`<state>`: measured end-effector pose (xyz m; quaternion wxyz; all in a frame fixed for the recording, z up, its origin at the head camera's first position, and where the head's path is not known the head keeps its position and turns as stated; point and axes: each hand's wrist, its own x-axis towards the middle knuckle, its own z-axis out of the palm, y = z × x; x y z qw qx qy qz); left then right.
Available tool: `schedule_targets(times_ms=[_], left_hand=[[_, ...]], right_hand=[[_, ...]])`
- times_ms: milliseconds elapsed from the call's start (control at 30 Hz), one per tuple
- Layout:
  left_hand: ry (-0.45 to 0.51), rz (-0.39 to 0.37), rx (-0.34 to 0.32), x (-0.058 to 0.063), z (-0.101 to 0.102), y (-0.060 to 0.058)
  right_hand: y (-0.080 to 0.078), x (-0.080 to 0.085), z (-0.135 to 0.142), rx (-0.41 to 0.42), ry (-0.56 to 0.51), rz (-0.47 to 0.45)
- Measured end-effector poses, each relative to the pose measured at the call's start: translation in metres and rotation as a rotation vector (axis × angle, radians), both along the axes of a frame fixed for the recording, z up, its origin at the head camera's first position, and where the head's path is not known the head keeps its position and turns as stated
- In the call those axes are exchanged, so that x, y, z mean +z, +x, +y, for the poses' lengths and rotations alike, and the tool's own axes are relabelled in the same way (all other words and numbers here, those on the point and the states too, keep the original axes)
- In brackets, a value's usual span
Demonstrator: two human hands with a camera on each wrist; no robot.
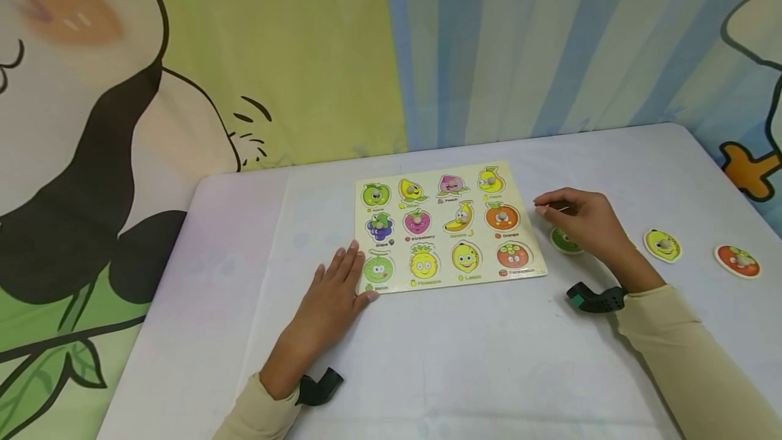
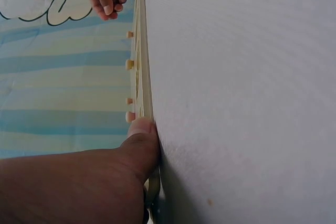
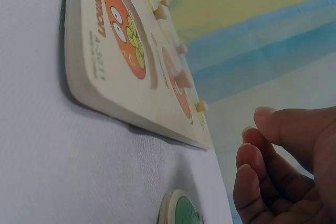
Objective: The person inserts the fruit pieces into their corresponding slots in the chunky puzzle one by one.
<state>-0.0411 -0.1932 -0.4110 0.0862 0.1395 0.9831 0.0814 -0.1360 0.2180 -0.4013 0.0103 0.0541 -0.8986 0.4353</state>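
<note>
A wooden fruit puzzle board (image 1: 438,285) lies on the table. Its top and middle rows hold knobbed fruit pieces, such as the orange piece (image 1: 504,220); the bottom row shows printed pictures without knobs. My left hand (image 1: 330,297) rests with straight fingers at the board's left edge, its thumb (image 2: 140,126) touching the near edge. Right of the board, my right hand (image 1: 586,223) hovers with loosely bent fingers, nothing between them in the right wrist view. Below it lies a green melon piece (image 3: 185,212), partly hidden by the hand in the head view.
Farther right on the white tablecloth (image 1: 464,352) lie a lemon piece (image 1: 662,247) and a red persimmon piece (image 1: 738,261). A yellow edge beside my right wrist belongs to something mostly hidden. A cartoon-printed cloth (image 1: 293,53) stands behind the table.
</note>
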Motion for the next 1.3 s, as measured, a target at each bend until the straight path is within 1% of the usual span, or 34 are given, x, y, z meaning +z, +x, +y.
schedule_targets(times_ms=[267, 400, 633, 800, 933, 1167, 1300], left_hand=[[0.005, 0.001, 0.000, 0.001, 0.001, 0.000], [0.006, 0.001, 0.001, 0.001, 0.001, 0.000], [0.009, 0.000, 0.002, 0.001, 0.000, 0.001], [0.003, -0.006, 0.008, 0.001, -0.001, 0.002], [-0.001, -0.002, 0.011, 0.000, -0.001, 0.002], [0.001, 0.005, 0.002, 0.001, 0.000, 0.002], [0.006, 0.010, 0.000, 0.000, 0.000, 0.002]], right_hand=[[0.006, 0.001, 0.010, -0.006, 0.008, -0.003], [0.013, 0.000, 0.016, -0.034, 0.029, 0.004], [0.021, -0.004, 0.026, -0.075, 0.038, 0.057], [0.024, -0.004, 0.031, -0.077, 0.037, 0.085], [0.027, -0.004, 0.034, -0.076, 0.028, 0.088], [0.036, -0.014, 0.042, -0.061, 0.035, 0.103], [0.038, -0.017, 0.043, -0.057, 0.042, 0.104]])
